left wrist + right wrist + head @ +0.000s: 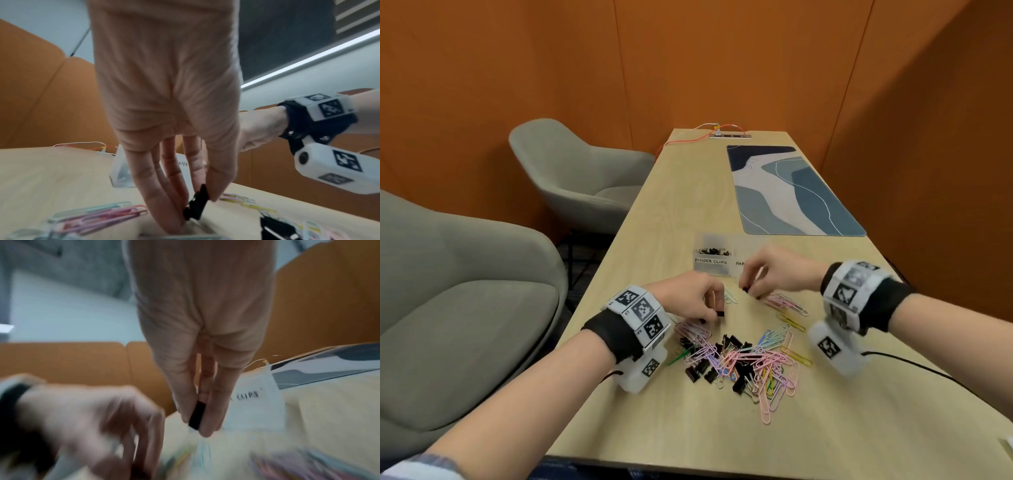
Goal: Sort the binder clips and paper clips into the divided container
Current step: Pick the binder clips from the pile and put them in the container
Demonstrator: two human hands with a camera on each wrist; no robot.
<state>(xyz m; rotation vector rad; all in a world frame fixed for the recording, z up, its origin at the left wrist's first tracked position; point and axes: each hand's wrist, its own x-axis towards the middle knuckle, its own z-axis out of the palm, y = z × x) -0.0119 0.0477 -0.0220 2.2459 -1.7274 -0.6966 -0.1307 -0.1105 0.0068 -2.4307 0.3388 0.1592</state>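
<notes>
Pastel paper clips (774, 368) and black binder clips (732, 346) lie heaped on the near counter (654, 428). Just beyond, left hand (693, 301) pinches one black clip (196, 207) above the heap; right hand (774, 272) pinches another clip (197, 415). Behind both hands, labelled container (714, 258), binder clips in its left compartment.

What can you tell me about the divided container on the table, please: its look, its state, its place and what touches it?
The divided container is a small box of clear, frosted-looking plastic, standing upright on the wooden table, beyond the mixed clip pile. White labels are on its front wall: the left reads "BINDER CLIPS"; the right is partly hidden by the right hand. The left compartment holds black binder clips; the contents of the right one cannot be seen. Whether the hand touches it is unclear.
</notes>
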